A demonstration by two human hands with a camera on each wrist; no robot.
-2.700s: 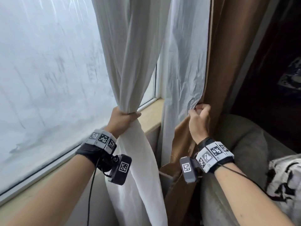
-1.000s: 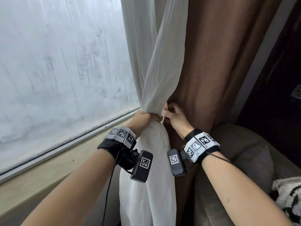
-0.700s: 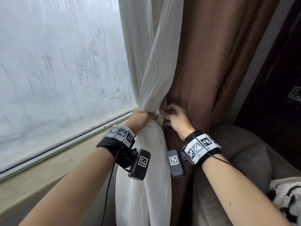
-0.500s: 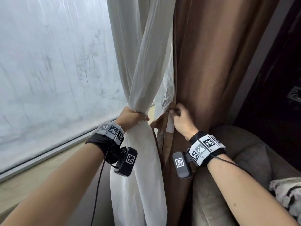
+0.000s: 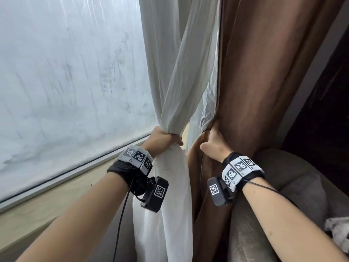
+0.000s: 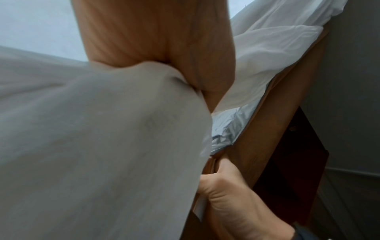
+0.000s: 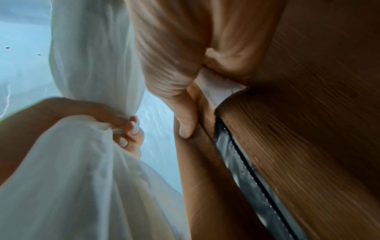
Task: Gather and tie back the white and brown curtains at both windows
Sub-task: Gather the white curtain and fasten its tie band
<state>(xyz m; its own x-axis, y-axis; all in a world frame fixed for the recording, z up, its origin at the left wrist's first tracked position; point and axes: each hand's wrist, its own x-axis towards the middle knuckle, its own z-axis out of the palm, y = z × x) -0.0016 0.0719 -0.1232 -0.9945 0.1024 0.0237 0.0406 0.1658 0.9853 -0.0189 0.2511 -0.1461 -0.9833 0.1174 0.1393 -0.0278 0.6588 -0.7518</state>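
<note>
The white curtain (image 5: 170, 76) hangs bunched in front of the window, and my left hand (image 5: 164, 138) grips it tight at sill height; the left wrist view shows the cloth (image 6: 92, 146) squeezed under my palm. To its right hangs the brown curtain (image 5: 264, 82) with a silvery lining (image 5: 208, 108) on its window side. My right hand (image 5: 212, 142) holds the brown curtain's front edge, fingers curled round it. In the right wrist view the thumb pins a small white tab (image 7: 218, 87) against the brown cloth (image 7: 308, 129). A narrow gap separates the two hands.
The fogged window pane (image 5: 71, 82) fills the left, above a beige sill (image 5: 56, 201). A grey upholstered sofa arm (image 5: 283, 186) stands at the lower right behind the brown curtain. A white and black patterned cushion (image 5: 338, 227) shows at the right edge.
A second ago both hands met at the white bundle. They have since parted: my left hand drew the white curtain leftward, and my right hand now grips the brown curtain's edge.
</note>
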